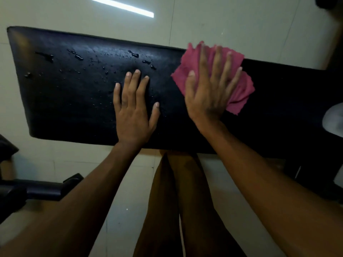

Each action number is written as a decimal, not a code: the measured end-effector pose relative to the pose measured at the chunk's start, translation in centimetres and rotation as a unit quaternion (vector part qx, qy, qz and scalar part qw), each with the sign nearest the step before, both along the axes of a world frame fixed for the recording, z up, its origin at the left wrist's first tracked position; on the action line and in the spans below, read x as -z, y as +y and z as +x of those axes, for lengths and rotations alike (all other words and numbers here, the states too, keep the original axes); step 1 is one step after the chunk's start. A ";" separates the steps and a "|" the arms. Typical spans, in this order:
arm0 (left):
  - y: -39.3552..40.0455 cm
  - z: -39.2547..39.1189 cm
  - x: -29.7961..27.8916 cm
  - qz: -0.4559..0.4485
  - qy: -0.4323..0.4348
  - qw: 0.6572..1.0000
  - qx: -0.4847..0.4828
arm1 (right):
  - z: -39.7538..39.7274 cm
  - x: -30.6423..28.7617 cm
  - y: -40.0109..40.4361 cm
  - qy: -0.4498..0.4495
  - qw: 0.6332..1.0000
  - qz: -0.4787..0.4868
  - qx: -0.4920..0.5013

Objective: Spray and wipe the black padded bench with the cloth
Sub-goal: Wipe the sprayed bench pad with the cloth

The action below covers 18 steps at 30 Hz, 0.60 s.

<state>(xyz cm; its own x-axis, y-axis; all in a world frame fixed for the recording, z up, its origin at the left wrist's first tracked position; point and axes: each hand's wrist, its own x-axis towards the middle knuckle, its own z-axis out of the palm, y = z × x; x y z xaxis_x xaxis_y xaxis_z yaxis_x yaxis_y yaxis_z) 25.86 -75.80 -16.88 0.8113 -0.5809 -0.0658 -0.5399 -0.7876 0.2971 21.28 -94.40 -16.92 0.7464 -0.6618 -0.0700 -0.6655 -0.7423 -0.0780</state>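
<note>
The right hand (209,89) lies flat with fingers spread on the pink cloth (239,89), pressing it to the black padded surface (65,101) right of centre; the left hand (133,108) rests palm down and released on the bare padding just left of it. Droplets (78,56) bead the far left part of the padding; pale floor (222,25) lies beyond.

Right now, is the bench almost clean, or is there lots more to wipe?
Spraying looks done: droplets bead on the left part of the black padded bench. Wiping is in hand: the right hand presses the pink cloth flat near the middle, while the left hand rests bare on the padding. Left to do: the wet left part.
</note>
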 end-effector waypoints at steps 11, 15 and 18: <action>0.1 -0.3 0.1 0.005 -0.005 1.000 0.001 | -4.5 -0.2 0.6 -0.007 1.000 0.017 0.017; -0.1 0.0 0.4 -0.014 0.000 1.000 0.011 | -5.5 -0.7 4.6 -0.005 0.993 0.060 -0.097; 0.2 0.2 0.0 -0.022 0.007 1.000 0.007 | -9.6 -1.6 4.2 0.015 0.980 0.090 -0.175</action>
